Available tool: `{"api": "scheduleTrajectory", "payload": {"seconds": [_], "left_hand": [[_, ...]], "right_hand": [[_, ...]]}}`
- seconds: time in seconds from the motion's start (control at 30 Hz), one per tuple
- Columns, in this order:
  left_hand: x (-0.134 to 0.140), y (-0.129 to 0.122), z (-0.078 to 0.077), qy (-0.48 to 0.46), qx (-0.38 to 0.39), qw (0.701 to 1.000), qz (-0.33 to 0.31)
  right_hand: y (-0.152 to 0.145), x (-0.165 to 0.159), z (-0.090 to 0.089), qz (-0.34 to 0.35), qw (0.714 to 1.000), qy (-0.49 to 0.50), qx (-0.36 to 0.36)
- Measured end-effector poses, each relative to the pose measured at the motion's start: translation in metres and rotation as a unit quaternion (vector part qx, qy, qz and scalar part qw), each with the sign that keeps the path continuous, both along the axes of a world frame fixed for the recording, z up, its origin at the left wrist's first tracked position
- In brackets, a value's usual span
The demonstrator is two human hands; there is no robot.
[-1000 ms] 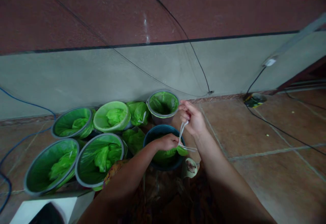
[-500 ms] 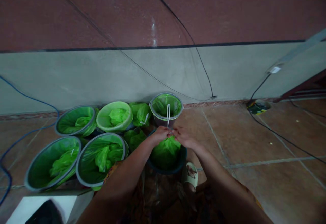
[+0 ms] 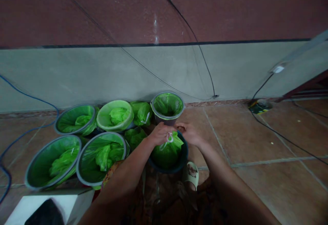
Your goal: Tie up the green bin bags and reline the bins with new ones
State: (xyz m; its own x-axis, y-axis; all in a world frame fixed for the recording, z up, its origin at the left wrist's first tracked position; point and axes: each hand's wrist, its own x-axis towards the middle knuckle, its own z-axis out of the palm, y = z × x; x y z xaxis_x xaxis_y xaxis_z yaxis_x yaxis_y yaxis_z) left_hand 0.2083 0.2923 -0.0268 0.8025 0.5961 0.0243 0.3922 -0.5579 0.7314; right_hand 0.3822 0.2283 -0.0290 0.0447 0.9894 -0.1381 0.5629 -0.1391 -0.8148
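Circling the gathered neck of the green bag [image 3: 166,155], the white tie [image 3: 169,137] is now seen low against the plastic, whereas half a second ago a long loop of it was held upright above joined hands. The hands have been parted slightly: the left hand [image 3: 161,134] is set at the near left of the neck, fingers curled, and the right hand [image 3: 189,132] is kept just to the right of it, also curled. Whether the tie's ends are pinched by either hand cannot be told, as the fingertips are small and dim. From this, the bag's mouth may be judged drawn in and largely bound. The bag itself is seated inside the dark blue bucket [image 3: 186,155], which is stood on brown floor tiles [image 3: 256,132] beside a pale sandal [image 3: 191,173]. Behind it, a lined bucket [image 3: 165,120] is placed near the wall [image 3: 77,78], painted grey below and maroon above; to the left, three grey-rimmed buckets [image 3: 77,163] and a light-green bucket [image 3: 112,128] are grouped, with green plastic heaped within. A second bag [image 3: 144,113] is rested between. The wall is crossed by a black cable [image 3: 182,16], and a blue cord [image 3: 30,97] is trailed at far left.
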Motion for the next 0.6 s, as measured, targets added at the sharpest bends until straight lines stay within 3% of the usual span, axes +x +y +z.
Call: {"api": "scheduleTrajectory", "payload": {"seconds": [0.1, 0.27, 0.4, 0.5, 0.6], "left_hand": [[0.000, 0.000, -0.002, -0.011, 0.057, 0.998, -0.032], [-0.002, -0.002, 0.002, -0.018, 0.111, 0.994, -0.014], [-0.002, -0.007, 0.004, 0.027, 0.124, 0.992, 0.026], [-0.003, -0.010, 0.007, 0.029, 0.139, 0.989, 0.049], [-0.005, -0.011, 0.010, 0.034, 0.149, 0.986, 0.062]], "right_hand": [[0.003, -0.007, -0.011, 0.016, 0.987, 0.160, -0.010], [0.003, -0.012, -0.020, -0.047, 0.932, 0.344, -0.104], [0.000, -0.015, -0.013, -0.071, 0.921, 0.362, -0.128], [-0.002, -0.017, -0.008, -0.038, 0.917, 0.381, -0.115], [0.000, -0.018, -0.010, -0.051, 0.930, 0.348, -0.105]]}}
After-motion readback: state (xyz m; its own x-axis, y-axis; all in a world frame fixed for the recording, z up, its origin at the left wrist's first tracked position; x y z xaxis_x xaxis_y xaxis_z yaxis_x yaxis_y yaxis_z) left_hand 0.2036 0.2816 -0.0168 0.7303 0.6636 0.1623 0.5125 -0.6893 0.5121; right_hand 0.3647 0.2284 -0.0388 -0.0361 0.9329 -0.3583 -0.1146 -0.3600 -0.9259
